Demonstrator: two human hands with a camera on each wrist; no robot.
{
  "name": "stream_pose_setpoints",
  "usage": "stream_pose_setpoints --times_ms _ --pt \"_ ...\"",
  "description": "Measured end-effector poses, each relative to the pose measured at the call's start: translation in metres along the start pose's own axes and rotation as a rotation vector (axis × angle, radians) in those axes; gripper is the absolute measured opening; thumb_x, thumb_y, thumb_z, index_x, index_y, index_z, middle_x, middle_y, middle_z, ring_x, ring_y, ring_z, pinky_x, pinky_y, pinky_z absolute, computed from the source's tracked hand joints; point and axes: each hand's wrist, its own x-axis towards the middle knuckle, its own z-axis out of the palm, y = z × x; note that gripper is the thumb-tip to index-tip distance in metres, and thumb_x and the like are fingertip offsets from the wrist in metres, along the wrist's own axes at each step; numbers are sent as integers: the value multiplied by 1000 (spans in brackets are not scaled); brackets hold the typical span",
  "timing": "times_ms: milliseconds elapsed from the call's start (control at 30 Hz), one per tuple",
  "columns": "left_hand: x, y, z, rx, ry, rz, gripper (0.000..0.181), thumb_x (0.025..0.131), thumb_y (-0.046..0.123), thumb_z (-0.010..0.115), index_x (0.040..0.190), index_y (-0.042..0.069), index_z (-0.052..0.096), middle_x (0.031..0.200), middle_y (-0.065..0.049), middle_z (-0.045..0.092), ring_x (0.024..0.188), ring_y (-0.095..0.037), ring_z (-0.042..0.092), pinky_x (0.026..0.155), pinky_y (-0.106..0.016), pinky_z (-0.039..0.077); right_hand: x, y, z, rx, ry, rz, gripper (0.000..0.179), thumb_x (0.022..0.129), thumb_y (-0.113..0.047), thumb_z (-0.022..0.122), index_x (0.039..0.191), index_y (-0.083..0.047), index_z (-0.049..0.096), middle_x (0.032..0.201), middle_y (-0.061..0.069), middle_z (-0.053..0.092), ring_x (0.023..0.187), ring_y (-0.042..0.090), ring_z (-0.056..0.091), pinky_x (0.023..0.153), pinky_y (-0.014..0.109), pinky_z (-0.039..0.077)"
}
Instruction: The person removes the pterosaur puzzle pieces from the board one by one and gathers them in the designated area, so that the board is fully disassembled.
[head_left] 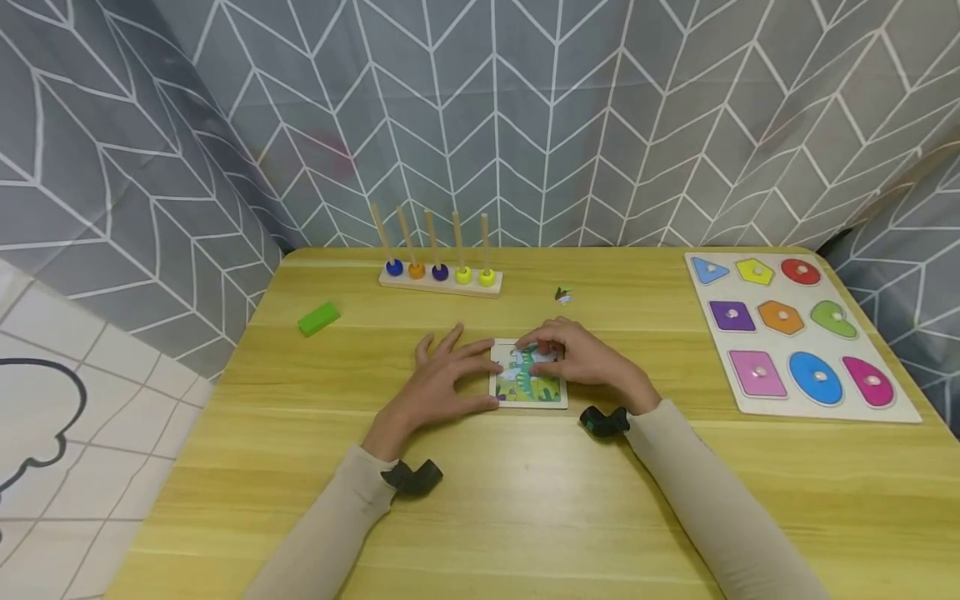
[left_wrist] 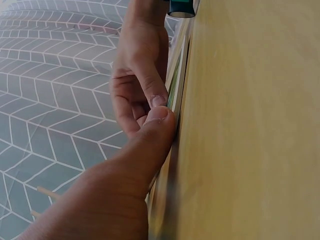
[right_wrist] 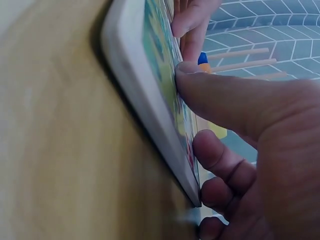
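Note:
A small square picture puzzle (head_left: pixel 528 392) in a pale frame lies on the table, printed with a green dinosaur-like figure. My left hand (head_left: pixel 450 381) lies along its left side, fingers spread, with fingertips and thumb touching the frame's edge. Over the puzzle's upper right is my right hand (head_left: pixel 581 354), its thumb and bent fingers touching the printed face. In the right wrist view, the thumb (right_wrist: pixel 220 95) stands apart from the fingers on the picture. The right hand hides part of the puzzle. Behind it lies a small loose piece (head_left: pixel 563 295), dark and white.
At the back stands a wooden peg stand (head_left: pixel 438 283) with coloured beads on several upright pegs. A green block (head_left: pixel 318 319) lies at left. A white shape board (head_left: pixel 757 337) with knobbed shapes is at right. A grey patterned curtain (head_left: pixel 525 125) hangs behind the table (head_left: pixel 487 517).

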Motion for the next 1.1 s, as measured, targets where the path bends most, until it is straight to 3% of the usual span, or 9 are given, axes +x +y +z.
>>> stream_pose_setpoints --times_ms 300,767,933,1100 --pt "-1 -2 -1 32 6 42 50 88 58 72 133 38 67 161 5 44 157 -44 16 118 -72 2 1 -1 0 18 1 20 40 90 -15 79 129 -15 71 91 4 56 79 18 42 72 32 35" --pt "-2 -3 1 41 -5 49 50 90 60 69 134 38 67 163 4 42 157 -45 15 118 -74 2 -1 1 3 84 18 27 44 94 -9 72 137 -11 65 93 11 49 80 21 38 70 30 34" --pt "-2 -3 1 33 -3 48 49 90 59 69 134 38 67 162 5 42 157 -44 16 118 -73 2 0 -1 4 68 18 39 40 96 -8 70 135 -13 67 98 11 48 81 21 38 71 30 34" --pt "-2 -2 0 28 -2 44 49 90 59 70 135 39 66 163 6 42 157 -44 16 118 -73 2 1 -5 5 -13 10 44 35 96 -9 68 129 -19 71 100 10 47 85 20 37 75 35 30"
